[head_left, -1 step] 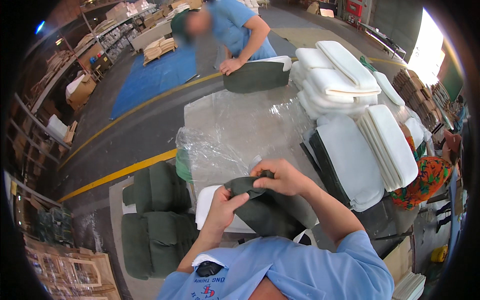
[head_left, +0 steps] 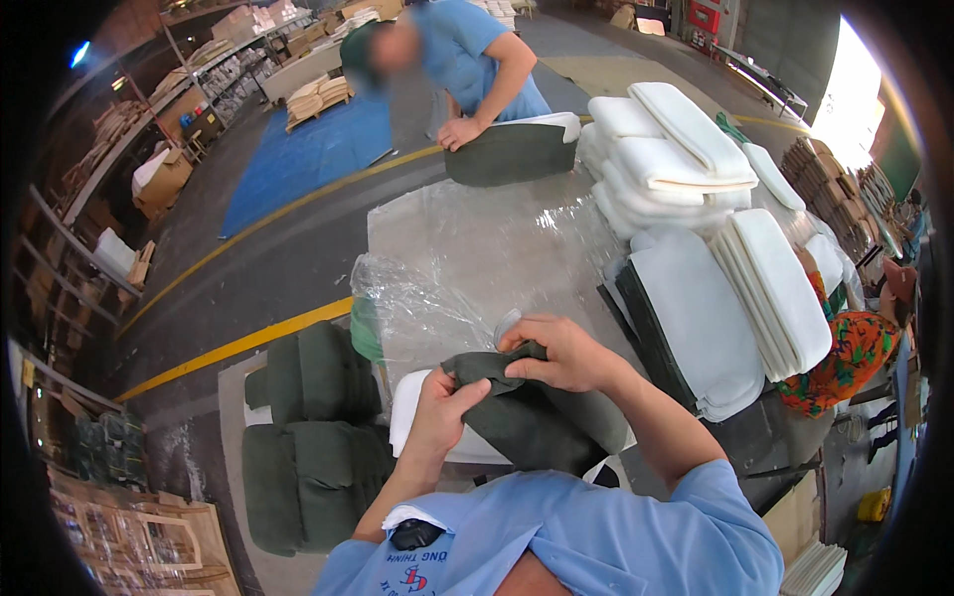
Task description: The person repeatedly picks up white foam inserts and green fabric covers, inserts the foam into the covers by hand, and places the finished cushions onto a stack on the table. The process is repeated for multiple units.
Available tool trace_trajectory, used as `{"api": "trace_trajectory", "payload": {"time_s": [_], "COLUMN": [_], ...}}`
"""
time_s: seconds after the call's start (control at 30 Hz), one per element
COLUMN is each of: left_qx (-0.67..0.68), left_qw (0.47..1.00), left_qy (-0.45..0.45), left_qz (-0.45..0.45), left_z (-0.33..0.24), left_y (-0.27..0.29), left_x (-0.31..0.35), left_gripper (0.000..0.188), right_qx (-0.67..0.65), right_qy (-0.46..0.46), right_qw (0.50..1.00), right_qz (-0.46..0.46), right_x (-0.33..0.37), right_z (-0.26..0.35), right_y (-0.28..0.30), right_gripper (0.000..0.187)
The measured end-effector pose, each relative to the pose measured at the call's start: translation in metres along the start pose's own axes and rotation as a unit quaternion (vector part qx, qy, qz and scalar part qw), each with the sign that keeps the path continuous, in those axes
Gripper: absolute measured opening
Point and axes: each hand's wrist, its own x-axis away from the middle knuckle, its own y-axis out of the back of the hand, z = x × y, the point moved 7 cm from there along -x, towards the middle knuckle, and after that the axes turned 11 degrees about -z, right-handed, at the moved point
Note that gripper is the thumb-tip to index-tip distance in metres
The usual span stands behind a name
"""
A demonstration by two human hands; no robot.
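Observation:
Close to my body, my left hand (head_left: 442, 407) and my right hand (head_left: 561, 353) both pinch the gathered edge of a dark green fabric cover (head_left: 532, 427). Thumbs lie on top, and the cloth is bunched between the two hands. The rest of the cover hangs toward my shirt, and I cannot tell whether anything is inside it. Under it, a white foam pad (head_left: 405, 407) shows at the left. Just beyond my right fingers is a small pale rounded thing (head_left: 508, 323), partly hidden.
Clear plastic sheet (head_left: 467, 238) covers the table. Dark green covered cushions (head_left: 318, 467) are stacked left; white foam pads (head_left: 686, 149) and pale grey pads (head_left: 696, 308) are piled right. Across the table, a person (head_left: 497, 60) handles a dark green cushion (head_left: 512, 154).

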Motion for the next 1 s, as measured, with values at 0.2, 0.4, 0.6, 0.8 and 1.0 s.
{"api": "trace_trajectory", "payload": {"time_s": [0.2,0.4,0.6,0.8,1.0], "left_qx": [0.033,-0.425,-0.306,0.071,0.047], "left_qw": [0.998,0.885,0.912,0.979,0.966], "left_qy": [-0.028,-0.127,-0.234,0.169,0.234], "left_qz": [-0.041,-0.144,-0.142,0.091,0.095], "left_z": [-0.005,-0.017,-0.003,0.035,0.042], "left_y": [-0.007,-0.023,0.005,0.003,0.023], "left_x": [-0.018,-0.016,-0.033,-0.005,0.034], "left_gripper": [0.025,0.029,0.021,0.044,0.075], "right_qx": [0.088,0.06,-0.13,0.119,0.061], "right_qy": [-0.081,-0.097,-0.189,-0.071,-0.077], "right_qw": [0.992,0.989,0.969,0.987,0.995], "right_qz": [-0.04,-0.093,-0.093,-0.076,0.011], "right_x": [0.001,0.01,0.01,0.008,0.008], "right_z": [-0.014,-0.021,-0.04,-0.021,-0.008], "right_y": [0.016,0.007,-0.011,0.015,-0.001], "right_gripper": [0.02,0.018,0.018,0.021,0.028]}}
